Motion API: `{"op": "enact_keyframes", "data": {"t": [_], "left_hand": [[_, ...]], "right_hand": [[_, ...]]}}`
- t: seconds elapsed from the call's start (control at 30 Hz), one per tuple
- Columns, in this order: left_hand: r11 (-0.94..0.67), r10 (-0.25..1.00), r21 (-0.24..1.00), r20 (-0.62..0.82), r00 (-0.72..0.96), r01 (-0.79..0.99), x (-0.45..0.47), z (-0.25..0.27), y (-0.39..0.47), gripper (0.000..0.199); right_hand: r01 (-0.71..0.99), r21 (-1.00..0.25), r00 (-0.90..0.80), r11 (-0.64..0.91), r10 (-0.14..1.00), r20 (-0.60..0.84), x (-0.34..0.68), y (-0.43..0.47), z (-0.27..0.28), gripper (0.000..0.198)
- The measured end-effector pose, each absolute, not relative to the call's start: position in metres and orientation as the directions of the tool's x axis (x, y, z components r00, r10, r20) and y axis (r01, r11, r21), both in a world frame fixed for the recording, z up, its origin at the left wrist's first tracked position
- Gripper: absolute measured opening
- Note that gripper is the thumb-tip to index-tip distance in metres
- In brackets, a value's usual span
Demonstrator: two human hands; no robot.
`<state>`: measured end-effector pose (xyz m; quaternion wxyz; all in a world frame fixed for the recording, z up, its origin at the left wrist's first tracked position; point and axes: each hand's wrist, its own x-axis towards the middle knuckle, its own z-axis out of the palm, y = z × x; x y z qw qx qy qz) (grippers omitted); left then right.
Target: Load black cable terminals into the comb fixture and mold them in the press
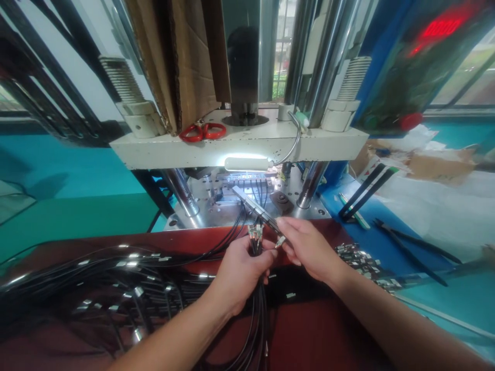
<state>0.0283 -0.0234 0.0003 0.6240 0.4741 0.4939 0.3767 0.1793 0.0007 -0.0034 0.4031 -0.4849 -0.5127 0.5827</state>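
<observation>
My left hand (247, 265) is closed around a bunch of black cables (258, 304), whose silvery metal connectors (256, 232) stick up above the fingers. My right hand (305, 245) grips the near end of a long flat metal bar (253, 203), which slants up and left toward the press. A small connector (281, 240) shows between the two hands, close to both sets of fingertips. Just beyond the bar's far end lies the lit tooling (247, 190) on the press bed, with a few dark cables at it.
The press's white plate (154, 149) spans above, carrying red-handled scissors (203, 132) and a lamp (247, 164). Many black cables (127, 278) cover the left of the red table. At right lie a pile of connectors (361, 263), black pliers (410, 247) and a tweezers-like tool (367, 193).
</observation>
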Motion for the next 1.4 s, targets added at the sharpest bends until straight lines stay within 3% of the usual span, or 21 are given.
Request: {"op": "enact_keyframes", "data": {"t": [0.13,0.4,0.8,1.1,1.23,1.4], "left_hand": [[0.257,0.943,0.966,-0.260,0.207,0.042,0.027,0.000,-0.024,0.017],[0.384,0.895,0.909,-0.324,0.305,-0.160,0.027,-0.006,-0.023,0.027],[0.391,0.898,0.898,-0.323,0.300,-0.202,0.030,-0.005,-0.021,0.023],[0.459,0.867,0.832,-0.343,0.361,-0.311,0.016,-0.003,-0.014,0.024],[0.505,0.858,0.767,-0.396,0.327,-0.396,0.014,-0.003,-0.011,0.028],[0.461,0.882,0.776,-0.347,0.318,-0.430,0.019,-0.003,-0.012,0.021]], "right_hand": [[0.042,-0.990,-0.210,-0.133,0.968,-0.138,0.179,0.000,-0.004,0.035],[0.118,-0.990,-0.183,-0.077,0.978,-0.098,0.178,-0.001,-0.009,0.038],[0.231,-0.973,-0.181,0.002,0.983,-0.041,0.170,-0.008,-0.006,0.033],[-0.039,-0.977,-0.147,-0.208,0.969,-0.201,0.181,-0.001,-0.001,0.031],[-0.058,-0.974,-0.115,-0.217,0.971,-0.209,0.185,0.002,0.003,0.031],[-0.053,-0.977,-0.141,-0.209,0.970,-0.200,0.183,0.002,0.000,0.031]]}}
